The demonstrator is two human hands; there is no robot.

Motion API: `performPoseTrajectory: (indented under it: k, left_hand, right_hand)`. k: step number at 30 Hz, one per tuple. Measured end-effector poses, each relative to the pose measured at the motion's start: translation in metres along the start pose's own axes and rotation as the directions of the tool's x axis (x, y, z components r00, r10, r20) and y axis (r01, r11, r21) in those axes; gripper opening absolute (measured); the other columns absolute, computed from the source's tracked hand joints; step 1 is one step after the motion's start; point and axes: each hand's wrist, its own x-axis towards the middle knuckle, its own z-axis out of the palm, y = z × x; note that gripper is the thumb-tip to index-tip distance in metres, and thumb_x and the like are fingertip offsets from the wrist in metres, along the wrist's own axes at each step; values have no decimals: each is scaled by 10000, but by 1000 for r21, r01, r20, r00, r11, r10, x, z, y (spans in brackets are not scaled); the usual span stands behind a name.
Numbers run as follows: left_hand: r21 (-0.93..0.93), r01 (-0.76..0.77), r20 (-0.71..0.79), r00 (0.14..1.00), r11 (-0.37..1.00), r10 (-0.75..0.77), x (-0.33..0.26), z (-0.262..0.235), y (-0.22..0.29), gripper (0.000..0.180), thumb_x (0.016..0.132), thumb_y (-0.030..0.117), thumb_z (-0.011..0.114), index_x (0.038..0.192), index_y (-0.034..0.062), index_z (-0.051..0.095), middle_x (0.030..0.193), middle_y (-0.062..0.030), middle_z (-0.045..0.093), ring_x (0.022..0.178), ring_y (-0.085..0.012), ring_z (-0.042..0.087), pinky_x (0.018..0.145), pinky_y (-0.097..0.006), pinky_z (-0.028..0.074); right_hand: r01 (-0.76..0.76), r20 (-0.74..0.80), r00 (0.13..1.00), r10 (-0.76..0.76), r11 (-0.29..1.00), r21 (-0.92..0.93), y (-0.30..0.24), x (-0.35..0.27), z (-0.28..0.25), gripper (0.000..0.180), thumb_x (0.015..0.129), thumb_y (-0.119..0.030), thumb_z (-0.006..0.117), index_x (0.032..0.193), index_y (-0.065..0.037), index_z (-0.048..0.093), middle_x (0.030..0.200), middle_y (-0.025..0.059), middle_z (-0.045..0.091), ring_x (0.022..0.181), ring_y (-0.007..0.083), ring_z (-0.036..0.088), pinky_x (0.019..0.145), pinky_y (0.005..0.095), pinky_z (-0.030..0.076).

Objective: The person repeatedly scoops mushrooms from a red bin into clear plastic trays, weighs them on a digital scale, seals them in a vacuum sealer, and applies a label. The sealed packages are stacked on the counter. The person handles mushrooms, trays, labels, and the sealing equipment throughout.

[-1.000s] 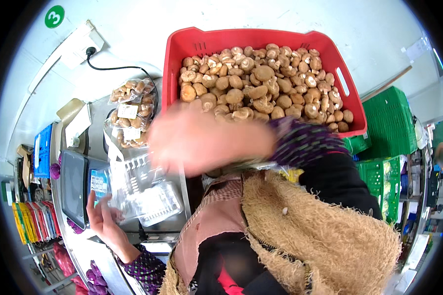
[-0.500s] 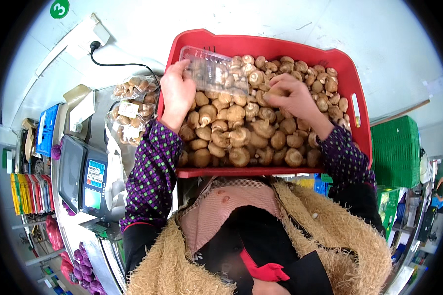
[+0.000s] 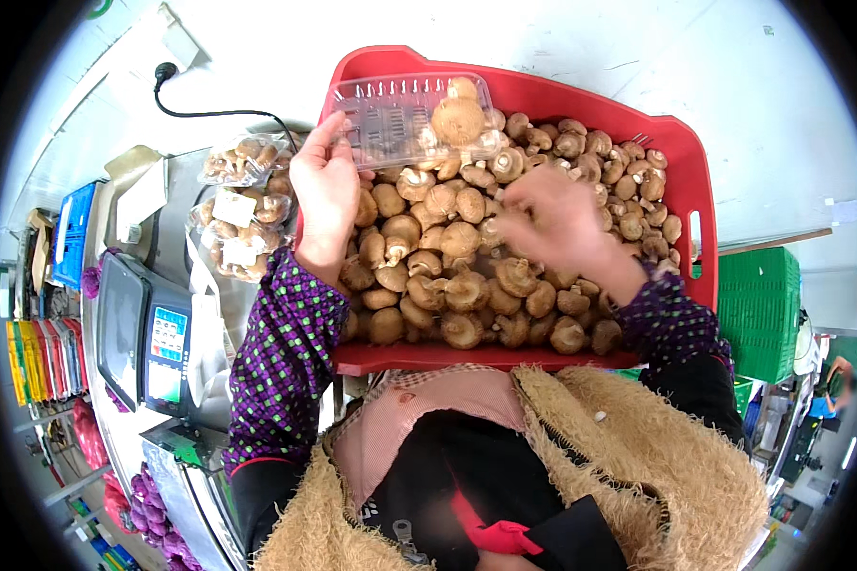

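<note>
**Clear tray held over a crate of mushrooms**

Left hand [image 3: 326,195] raised over the near-left part of the red crate [image 3: 681,157], fingers extended upward and closed on the left edge of a clear plastic tray [image 3: 395,119]. Tray tilted against the crate's far-left corner, resting on the heap, with a large brown mushroom [image 3: 458,120] and a few smaller ones lying at its right end. Right hand [image 3: 554,224] low over the middle of the heap, blurred, fingers curled down among the loose mushrooms [image 3: 448,285]; impossible to tell whether one is pinched between them. Both forearms in purple sleeves with green dots, entering from below, over a shaggy tan vest.

Crate filled almost to the rim with brown caps and pale stems, sitting on a pale tabletop [image 3: 543,38]. Just left of the crate, filled and wrapped mushroom packs [image 3: 241,205] stacked together, some bearing white labels. Further left, a weighing scale with a lit screen [image 3: 167,347]. Black cable [image 3: 214,109] running from a wall plug toward the packs. Green crate [image 3: 760,305] off to the right, beyond the red one. Coloured items on shelves at the far left edge, too small to identify.
</note>
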Motion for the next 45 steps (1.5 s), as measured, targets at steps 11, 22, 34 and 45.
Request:
performPoseTrajectory:
  k: [11,22,34,45]
  left_hand:
    - [-56,62,27,998,997,-60,8,2,-1,348,968,-4,443,1302,-49,529,876,-81,652,665,-113,593,579,-236,497]
    - [-19,3,21,1000,1000,-3,3,0,-8,344,971,3,448,1301,-49,528,915,-93,658,673,-117,606,580,-251,522]
    - [-90,74,33,997,993,-71,-8,5,-8,366,938,-33,445,1291,-42,541,969,-97,664,655,-120,606,574,-245,518]
    - [-209,304,280,929,930,-240,-23,26,-38,458,890,-99,429,1339,-31,486,1217,-118,567,746,-174,638,629,-272,556]
  right_hand:
    - [354,128,935,-331,899,-259,15,45,55,611,713,-520,697,1229,-203,615,1154,120,533,1123,324,432,882,466,437]
    - [197,26,979,-201,910,-365,26,53,52,311,761,-124,653,1057,-211,695,1018,119,616,899,271,590,656,383,531]
    - [-226,-173,910,376,802,553,45,21,-55,341,807,-2,708,1142,-13,640,1094,67,678,940,159,671,812,262,561]
    - [221,134,969,-209,972,-82,9,105,16,643,723,-356,814,1311,-231,585,1131,43,649,1083,239,609,973,415,485]
